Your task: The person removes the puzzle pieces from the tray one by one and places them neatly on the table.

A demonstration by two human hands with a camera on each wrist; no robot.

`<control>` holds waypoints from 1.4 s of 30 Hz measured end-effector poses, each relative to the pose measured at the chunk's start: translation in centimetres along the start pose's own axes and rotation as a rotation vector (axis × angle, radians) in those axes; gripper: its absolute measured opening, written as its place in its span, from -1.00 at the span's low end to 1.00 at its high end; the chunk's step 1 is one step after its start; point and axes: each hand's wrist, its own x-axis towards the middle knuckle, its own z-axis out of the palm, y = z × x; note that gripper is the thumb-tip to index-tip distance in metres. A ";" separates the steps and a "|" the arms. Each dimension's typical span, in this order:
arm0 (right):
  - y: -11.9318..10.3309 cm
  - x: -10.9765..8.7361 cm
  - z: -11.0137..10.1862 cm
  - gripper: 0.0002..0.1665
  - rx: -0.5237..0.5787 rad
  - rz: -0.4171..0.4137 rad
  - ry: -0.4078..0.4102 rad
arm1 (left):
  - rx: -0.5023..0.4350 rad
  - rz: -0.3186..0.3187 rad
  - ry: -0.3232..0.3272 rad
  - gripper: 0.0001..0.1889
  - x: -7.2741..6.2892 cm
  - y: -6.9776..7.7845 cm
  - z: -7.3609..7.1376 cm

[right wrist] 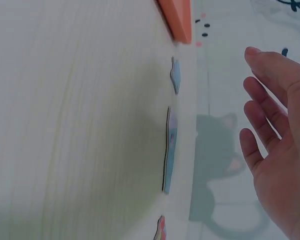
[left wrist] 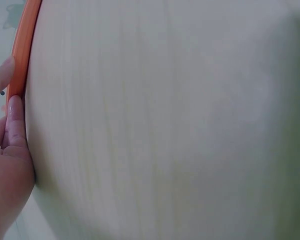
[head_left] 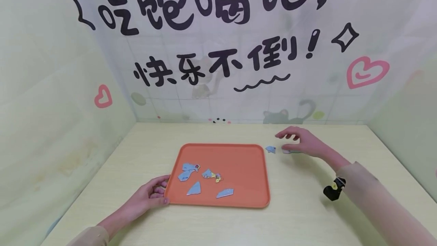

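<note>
An orange tray (head_left: 242,175) lies on the table with several flat, irregular pieces printed in light blue, some with yellow and pink; among them are a triangular piece (head_left: 194,188) and a longer piece (head_left: 225,193). My left hand (head_left: 147,197) holds the tray's left rim near the front corner, thumb and fingers against the edge. Beyond the tray's right side, my right hand (head_left: 306,142) hovers with loosely bent fingers and nothing between them. Beneath and beside it are a small blue piece (head_left: 271,149) and a longer blue piece (right wrist: 170,150). Another piece (right wrist: 160,229), partly red, is cut off by the right wrist frame.
A pale wood table (head_left: 300,215) surrounds the tray. Behind it hangs a white backdrop (head_left: 191,105) with dark lettering and pink hearts, with more sheeting at both sides. A black strap-like item (head_left: 334,189) hangs at the right wrist.
</note>
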 end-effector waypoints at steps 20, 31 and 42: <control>-9.3 3.1 6.9 -0.64 0.064 -0.185 -0.181 | 0.010 0.011 0.008 -0.15 0.1 0.0 -0.1; -11.7 3.0 10.3 -0.65 -0.090 -0.270 -0.324 | 0.012 0.009 0.012 -0.15 0.0 -0.1 0.0; -12.5 3.2 12.7 -0.63 -0.195 -0.241 -0.418 | 0.011 0.002 0.012 -0.15 0.1 -0.2 -0.1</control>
